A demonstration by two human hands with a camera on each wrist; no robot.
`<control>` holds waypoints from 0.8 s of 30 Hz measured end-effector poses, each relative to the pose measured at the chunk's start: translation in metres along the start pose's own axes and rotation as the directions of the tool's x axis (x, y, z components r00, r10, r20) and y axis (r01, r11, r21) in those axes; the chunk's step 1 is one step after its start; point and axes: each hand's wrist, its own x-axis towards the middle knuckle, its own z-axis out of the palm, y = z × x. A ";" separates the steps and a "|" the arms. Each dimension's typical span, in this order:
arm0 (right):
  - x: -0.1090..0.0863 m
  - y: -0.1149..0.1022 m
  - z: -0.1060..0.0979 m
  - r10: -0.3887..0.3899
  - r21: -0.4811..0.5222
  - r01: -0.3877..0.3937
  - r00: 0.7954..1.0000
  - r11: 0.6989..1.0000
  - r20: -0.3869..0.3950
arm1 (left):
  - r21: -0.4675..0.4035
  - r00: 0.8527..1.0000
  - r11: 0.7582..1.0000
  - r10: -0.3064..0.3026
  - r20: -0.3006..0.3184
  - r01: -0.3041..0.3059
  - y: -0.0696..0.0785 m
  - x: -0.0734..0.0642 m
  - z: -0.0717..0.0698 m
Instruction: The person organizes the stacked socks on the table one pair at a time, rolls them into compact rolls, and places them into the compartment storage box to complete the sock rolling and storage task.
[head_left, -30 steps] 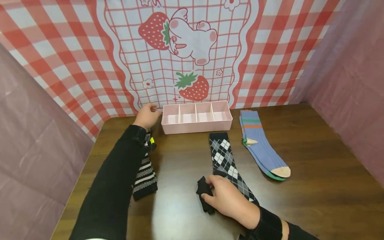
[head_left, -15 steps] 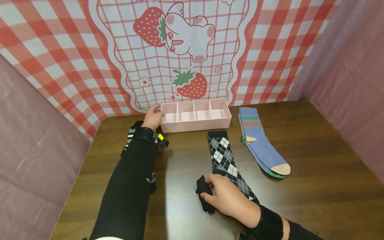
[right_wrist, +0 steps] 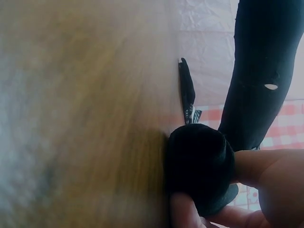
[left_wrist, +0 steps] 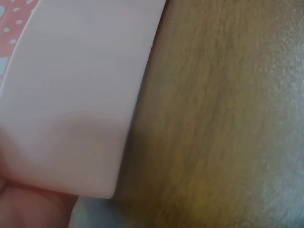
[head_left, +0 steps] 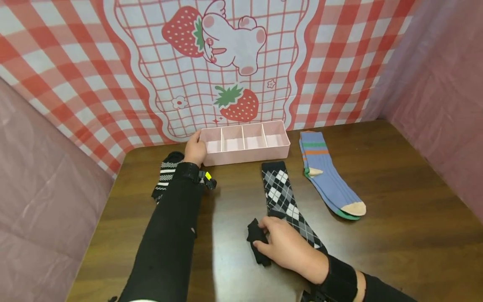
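Note:
My left hand (head_left: 196,150) is at the left end of a pale pink box (head_left: 247,156) with several compartments, its fingers against the end wall. In the left wrist view the box side (left_wrist: 80,90) fills the left part, with a finger (left_wrist: 33,209) by its lower corner. My right hand (head_left: 290,247) pinches a rolled-up black sock (head_left: 257,245) on the table; the right wrist view shows the black roll (right_wrist: 197,164) between thumb and fingers. A black-and-grey argyle sock (head_left: 282,197) lies partly under the right hand. A striped black-and-white sock (head_left: 166,174) is partly hidden by my left arm.
Blue socks (head_left: 327,174) with green and orange bands lie on the right of the brown wooden table (head_left: 396,201). A red-and-white checked cloth (head_left: 336,63) hangs right behind the box. Pink cloth (head_left: 41,188) borders both sides.
My left hand has moved right, from beside the box to against its left end, uncovering the upper part of the striped sock. The right hand has stayed on the black roll.

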 end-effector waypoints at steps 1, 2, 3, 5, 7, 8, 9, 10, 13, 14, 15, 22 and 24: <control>0.000 0.000 0.000 -0.002 -0.004 0.002 1.000 1.000 0.000 | 0.006 1.000 1.000 0.000 -0.005 0.000 0.000 -0.001 0.000; 0.000 0.000 0.000 -0.002 -0.007 0.002 1.000 1.000 0.003 | 0.011 1.000 1.000 0.000 -0.008 0.000 0.000 -0.001 0.000; 0.000 0.000 0.000 -0.004 -0.010 0.004 1.000 1.000 0.005 | 0.013 1.000 1.000 0.001 -0.011 -0.001 0.000 -0.002 0.000; 0.000 -0.001 0.000 -0.010 -0.020 0.010 1.000 1.000 0.012 | 0.017 1.000 1.000 -0.002 -0.011 0.002 0.001 -0.004 0.000; 0.000 -0.001 0.001 -0.015 -0.027 0.015 0.999 1.000 0.030 | 0.018 1.000 1.000 -0.003 -0.008 0.004 0.001 -0.004 -0.001; 0.000 -0.002 0.001 -0.017 -0.028 0.018 0.999 0.999 0.045 | 0.019 1.000 1.000 -0.006 -0.007 0.007 0.001 -0.004 -0.001; 0.000 -0.002 0.000 -0.019 -0.026 0.021 0.998 0.999 0.062 | 0.020 1.000 1.000 -0.009 -0.005 0.009 0.001 -0.004 -0.001; 0.001 -0.003 0.000 -0.020 -0.028 0.022 0.997 0.999 0.079 | 0.021 1.000 1.000 -0.011 -0.002 0.011 0.001 -0.003 -0.001; 0.002 -0.005 -0.004 -0.033 -0.020 0.036 0.991 0.999 0.129 | 0.028 1.000 1.000 -0.012 0.005 0.012 0.001 -0.002 -0.001; 0.003 -0.006 -0.006 -0.045 -0.027 0.050 0.989 0.998 0.142 | 0.029 1.000 0.999 -0.014 0.008 0.014 0.001 -0.002 -0.001; 0.004 -0.008 -0.007 -0.060 -0.037 0.066 0.986 0.997 0.153 | 0.030 1.000 0.999 -0.014 0.010 0.014 0.001 -0.002 -0.001; 0.022 -0.023 -0.033 -0.177 -0.209 0.204 0.974 0.956 0.144 | 0.024 0.999 0.999 -0.031 0.032 0.030 -0.002 -0.003 -0.002; 0.035 -0.028 -0.047 -0.177 -0.261 0.201 0.977 0.944 0.116 | 0.016 0.999 0.999 -0.030 0.038 0.029 -0.001 -0.004 -0.003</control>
